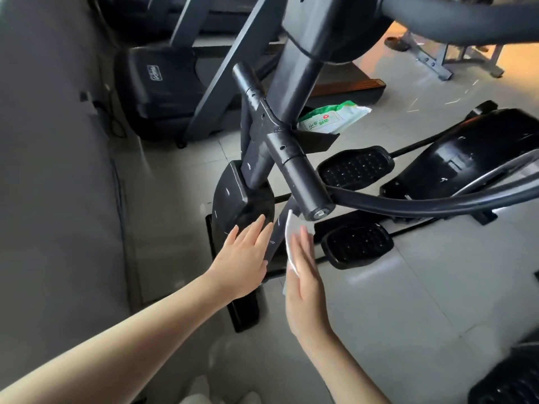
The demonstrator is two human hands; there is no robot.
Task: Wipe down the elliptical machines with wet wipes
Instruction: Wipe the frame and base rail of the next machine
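Head view. The elliptical machine (pixel 294 164), black and flecked with pale marks, is occupying the centre of the scene, its crossbar slanting from far left to near right.

The left hand (pixel 245 258) is reaching in from the near left. Its fingers are lying straight and almost together, fingertips touching the rounded front cover (pixel 236 199) at the foot of the mast.

The right hand (pixel 304 275) is standing on edge just right of it, fingers straight and pressed together, palm facing left. Its thumb is hidden.

The wet wipe (pixel 288 243), white and seen edge-on, is lying against that palm, between the hand and the slanted lower bar (pixel 276 239) running between the two hands. Whether wipe and bar are touching cannot be told.

A green-and-white pack of wipes (pixel 332 119) is resting on a black bracket (pixel 318 139) on the far side of the mast.

A studded far pedal (pixel 354 167) and a near pedal (pixel 358 243) are sitting right of the hands. The flywheel housing (pixel 472 153) is sitting at the right.

Pale floor tiles (pixel 408 301) are lying beneath. A treadmill (pixel 157 91) is standing at far left beside a grey wall (pixel 52 170).
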